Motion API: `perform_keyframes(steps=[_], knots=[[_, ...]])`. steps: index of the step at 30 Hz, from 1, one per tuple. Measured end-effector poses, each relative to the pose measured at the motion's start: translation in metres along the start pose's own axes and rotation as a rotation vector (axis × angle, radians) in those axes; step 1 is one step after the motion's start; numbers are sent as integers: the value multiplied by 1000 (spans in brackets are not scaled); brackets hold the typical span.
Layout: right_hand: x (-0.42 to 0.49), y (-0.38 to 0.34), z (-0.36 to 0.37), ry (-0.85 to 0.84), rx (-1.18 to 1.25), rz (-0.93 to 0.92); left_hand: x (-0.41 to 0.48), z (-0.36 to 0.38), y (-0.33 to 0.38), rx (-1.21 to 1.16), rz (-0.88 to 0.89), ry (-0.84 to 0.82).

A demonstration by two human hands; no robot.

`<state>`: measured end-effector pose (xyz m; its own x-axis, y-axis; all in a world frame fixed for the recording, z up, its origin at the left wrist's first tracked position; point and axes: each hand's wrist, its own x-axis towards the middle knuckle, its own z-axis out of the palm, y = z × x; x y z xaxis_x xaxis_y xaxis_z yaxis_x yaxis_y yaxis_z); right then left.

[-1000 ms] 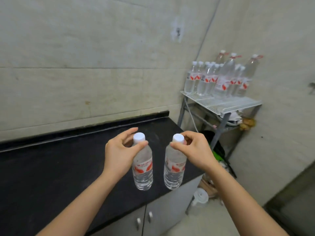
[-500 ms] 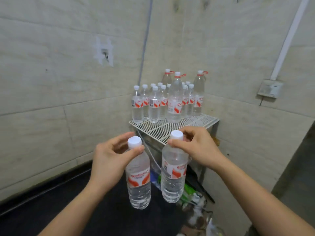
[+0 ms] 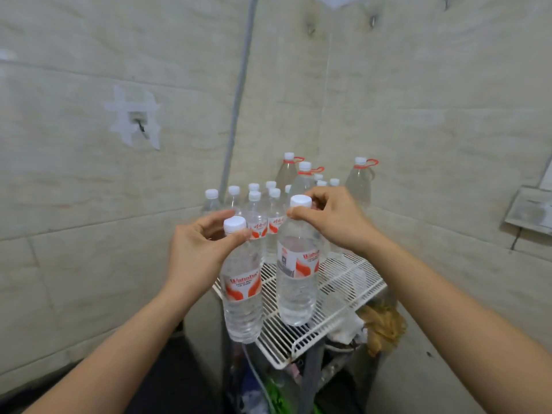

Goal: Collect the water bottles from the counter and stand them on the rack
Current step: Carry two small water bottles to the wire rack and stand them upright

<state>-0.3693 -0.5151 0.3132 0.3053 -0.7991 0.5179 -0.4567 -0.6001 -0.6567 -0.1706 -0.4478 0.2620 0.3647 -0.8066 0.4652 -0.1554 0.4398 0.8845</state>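
My left hand (image 3: 197,249) pinches the neck of a clear water bottle (image 3: 242,297) with a white cap and red-and-white label; it hangs upright just off the rack's front left edge. My right hand (image 3: 334,222) pinches the neck of a second water bottle (image 3: 297,282), held upright over the front of the white wire rack (image 3: 343,303). Whether its base touches the wires I cannot tell. Several small bottles (image 3: 257,216) stand in rows at the back of the rack, with three taller red-handled bottles (image 3: 360,180) behind them.
The rack stands in a corner between two tiled walls. The black counter's edge (image 3: 167,372) shows at the bottom left. Under the rack lie a yellowish cloth (image 3: 382,327) and mixed clutter. A grey box (image 3: 531,210) hangs on the right wall.
The view has swung from the counter to the rack and come closer. Both hands have carried their bottles up to the rack's front edge, the right one now over the wires.
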Motion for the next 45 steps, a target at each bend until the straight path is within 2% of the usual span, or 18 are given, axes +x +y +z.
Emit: perform_keyframes(steps=[11,17,23,28,34,39,42,45], knots=[[98,94,24,-342,-9,-163,69,62,-51,147,14,243],[125,111,40,-433,-13,-206,91,66,-74,279,-16,184],[142,117,49,-462,-82,-280,104,63,-83,300,-42,156],[147,124,50,-477,-167,-276,117,60,-84,369,-75,46],[148,105,55,-469,-557,-291,118,58,-87,392,-63,57],[143,89,61,-347,-821,-372,118,59,-85,377,-57,32],[144,86,63,-350,-843,-385,118,60,-87,362,-56,42],[149,88,63,-435,-813,-366,119,57,-88,360,-69,53]])
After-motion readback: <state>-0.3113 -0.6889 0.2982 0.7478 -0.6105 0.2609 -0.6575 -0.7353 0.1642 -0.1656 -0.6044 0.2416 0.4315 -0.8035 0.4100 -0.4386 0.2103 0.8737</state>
